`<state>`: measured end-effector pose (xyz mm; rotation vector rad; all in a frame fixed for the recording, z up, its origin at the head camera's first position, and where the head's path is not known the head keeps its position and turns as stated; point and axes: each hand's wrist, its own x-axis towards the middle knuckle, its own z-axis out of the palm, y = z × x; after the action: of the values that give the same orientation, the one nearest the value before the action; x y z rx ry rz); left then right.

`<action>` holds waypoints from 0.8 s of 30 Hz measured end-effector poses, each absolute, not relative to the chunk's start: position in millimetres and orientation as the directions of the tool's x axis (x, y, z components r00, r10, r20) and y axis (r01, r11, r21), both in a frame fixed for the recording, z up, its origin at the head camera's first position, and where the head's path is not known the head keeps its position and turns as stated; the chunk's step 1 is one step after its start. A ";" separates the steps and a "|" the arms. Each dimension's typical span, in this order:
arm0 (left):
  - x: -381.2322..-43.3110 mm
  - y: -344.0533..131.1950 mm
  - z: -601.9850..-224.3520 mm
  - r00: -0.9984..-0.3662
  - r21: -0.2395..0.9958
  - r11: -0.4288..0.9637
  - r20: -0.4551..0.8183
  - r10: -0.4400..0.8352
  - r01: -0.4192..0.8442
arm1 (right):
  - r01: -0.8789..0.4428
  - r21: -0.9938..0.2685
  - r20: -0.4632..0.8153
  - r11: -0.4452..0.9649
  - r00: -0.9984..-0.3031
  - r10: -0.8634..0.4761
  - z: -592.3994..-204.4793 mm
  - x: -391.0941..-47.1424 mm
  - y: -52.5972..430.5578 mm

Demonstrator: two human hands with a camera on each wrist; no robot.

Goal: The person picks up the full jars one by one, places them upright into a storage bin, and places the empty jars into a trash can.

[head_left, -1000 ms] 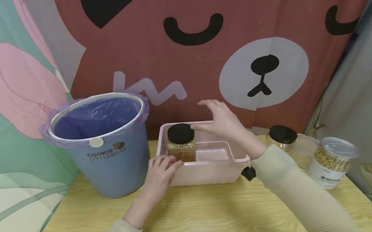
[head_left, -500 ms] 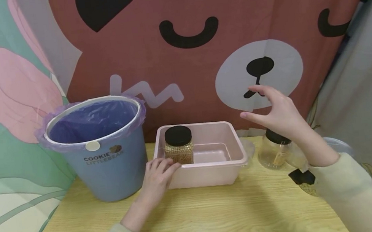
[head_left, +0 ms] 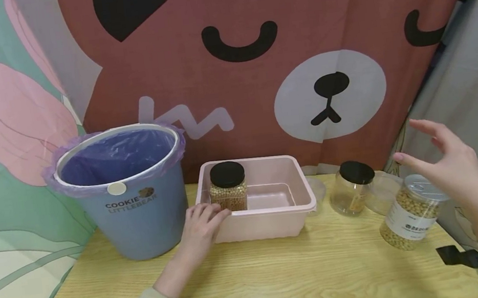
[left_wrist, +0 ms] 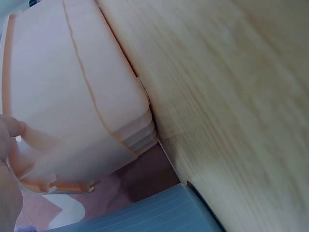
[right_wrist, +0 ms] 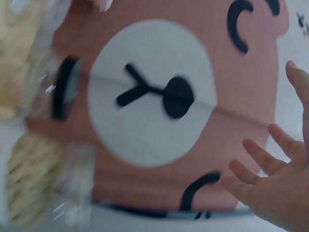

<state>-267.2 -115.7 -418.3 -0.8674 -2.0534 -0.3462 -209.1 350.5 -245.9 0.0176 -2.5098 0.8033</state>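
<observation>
My left hand (head_left: pixel 203 224) holds the near left rim of a pink plastic bin (head_left: pixel 265 224); in the left wrist view a fingertip (left_wrist: pixel 17 126) lies against its outer wall. Inside the bin, on the left, stands a clear jar (head_left: pixel 228 192) of small tan grains with a black lid. My right hand (head_left: pixel 455 168) is raised at the right with thumb and fingers spread, holding nothing. Closest to it is a clear jar (head_left: pixel 412 215) of tan bean-like pieces with a white label and a ring-pull lid. The right wrist view shows the right hand's fingers (right_wrist: pixel 263 157) apart.
A blue bucket (head_left: pixel 150 228) with a purple liner stands left of the bin. Right of the bin are a black-lidded clear jar (head_left: pixel 352 190) with little visible in it and a clear plastic container (head_left: pixel 383 191). A bear-print curtain (head_left: pixel 251 103) hangs behind the wooden table (head_left: pixel 289 276).
My right hand has moved from above the bin, beside the grain jar, far to the right past the other jars. The left hand stays at the bin's rim.
</observation>
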 end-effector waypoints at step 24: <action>-269.3 -118.6 -416.9 -0.383 -0.080 0.706 0.794 0.472 0.704 | 0.053 -0.750 0.255 0.659 -0.896 0.363 -380.2 -213.1 438.7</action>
<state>-269.3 -118.6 -416.9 -0.8967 -2.0523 -0.3413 -213.1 438.7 -380.2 -0.3278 -2.4932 1.1089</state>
